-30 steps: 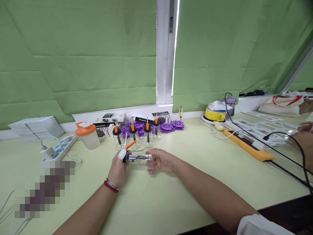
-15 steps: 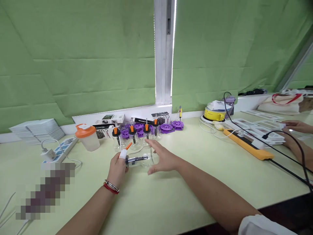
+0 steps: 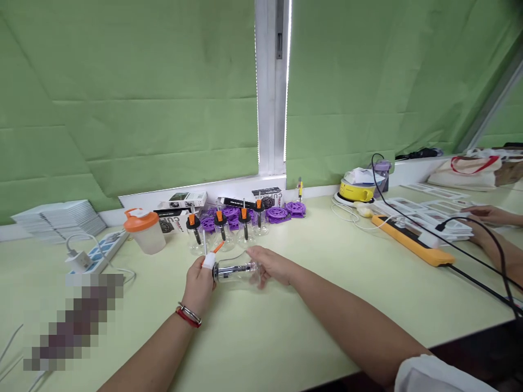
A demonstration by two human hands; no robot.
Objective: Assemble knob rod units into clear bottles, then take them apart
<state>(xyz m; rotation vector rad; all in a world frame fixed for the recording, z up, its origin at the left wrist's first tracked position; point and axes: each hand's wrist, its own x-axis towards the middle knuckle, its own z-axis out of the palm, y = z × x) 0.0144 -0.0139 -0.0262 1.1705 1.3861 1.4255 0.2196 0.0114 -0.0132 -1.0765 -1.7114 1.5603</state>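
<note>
Gripping a clear bottle [image 3: 236, 270] sideways, both hands hold it: left hand [image 3: 200, 283] at its cap, right hand [image 3: 273, 265] at its base.

Right hand [image 3: 272, 265], spread open and lifted off half a second ago, now closed again around the base end of the clear glass bottle with black cap and orange lever [image 3: 235, 270]. Bottle shifted slightly lower and rightward. Co-worker's hand [image 3: 486, 213] at far right drawn back toward the white cards [image 3: 441, 224].
</note>
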